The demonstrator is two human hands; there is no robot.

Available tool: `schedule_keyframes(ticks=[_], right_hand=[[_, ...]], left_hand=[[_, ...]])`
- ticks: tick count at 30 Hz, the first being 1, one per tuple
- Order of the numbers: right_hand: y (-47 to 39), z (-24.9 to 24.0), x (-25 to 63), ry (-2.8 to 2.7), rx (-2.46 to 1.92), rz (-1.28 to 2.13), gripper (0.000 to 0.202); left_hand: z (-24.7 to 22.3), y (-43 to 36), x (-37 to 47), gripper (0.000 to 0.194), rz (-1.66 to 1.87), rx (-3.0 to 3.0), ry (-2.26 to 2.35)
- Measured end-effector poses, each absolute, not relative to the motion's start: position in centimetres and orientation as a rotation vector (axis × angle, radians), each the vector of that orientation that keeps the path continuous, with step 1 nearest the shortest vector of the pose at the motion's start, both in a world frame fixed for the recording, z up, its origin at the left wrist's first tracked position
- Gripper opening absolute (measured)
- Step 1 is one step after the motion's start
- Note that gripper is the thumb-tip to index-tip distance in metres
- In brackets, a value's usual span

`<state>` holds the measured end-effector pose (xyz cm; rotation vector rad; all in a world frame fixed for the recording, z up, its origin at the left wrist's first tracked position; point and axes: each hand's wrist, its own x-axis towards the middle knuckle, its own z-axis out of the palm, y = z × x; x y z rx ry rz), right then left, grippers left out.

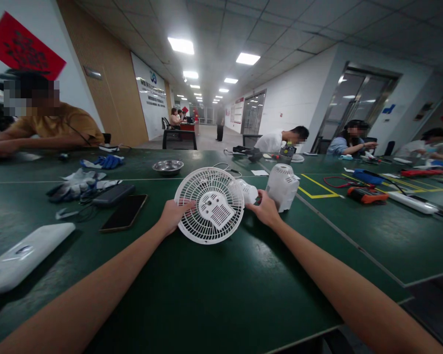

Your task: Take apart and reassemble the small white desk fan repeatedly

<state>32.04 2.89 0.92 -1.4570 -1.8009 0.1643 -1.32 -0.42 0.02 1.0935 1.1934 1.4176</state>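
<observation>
Across the green table [214, 295] from me, a person has both bare hands at a white fan cover [211, 205], a round grille lifted between them and tilted so that its barred face shows. The left hand [173, 217] is closed on the cover's near side, thumb laid over the bars, the other fingers mostly hidden behind. The right hand [265, 208] is partly curled, thumb and forefinger a little apart at the end of a small white plastic part [247, 191], which meets the cover's edge; I can't tell whether the two are joined. Just beyond the right hand stands a white casing [282, 188], upright on the table. A metal bowl [168, 167] sits beyond the left hand, and to that hand's left lie a dark phone [124, 213], a black box [114, 195] and some pale gloves [79, 186], with blue gloves [103, 162] farther off. A long white device [27, 255] rests left of the left forearm. Well to the right of the right hand are yellow tape [319, 196], an orange meter [367, 195] and a white power strip [412, 202]. A co-worker in a mustard shirt [77, 127] sits past the gloves.
</observation>
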Motion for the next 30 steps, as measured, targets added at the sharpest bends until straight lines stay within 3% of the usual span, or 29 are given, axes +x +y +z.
schedule_keyframes(ticks=[13,19,22,26,30], right_hand=[[4.2,-1.1,33.1,-1.922,-1.747,-0.062,0.07],[3.2,0.7,32.4,-1.827,-1.466,-0.057,0.057],[2.1,2.1,31.8,-1.803,-1.269,-0.045,0.039],[1.0,2.8,31.0,-1.821,-1.168,0.119,0.018],[0.3,2.2,29.6,-1.781,-1.102,0.65,0.009]], left_hand=[[-0.1,-0.4,-1.5,0.031,1.407,1.101,1.173],[0.3,-0.8,-1.3,0.03,1.402,1.108,1.167],[0.5,-1.0,-1.1,0.028,1.41,1.105,1.173],[0.4,-0.8,-1.1,0.025,1.407,1.094,1.177],[0.2,-0.6,-1.2,0.024,1.411,1.096,1.179]])
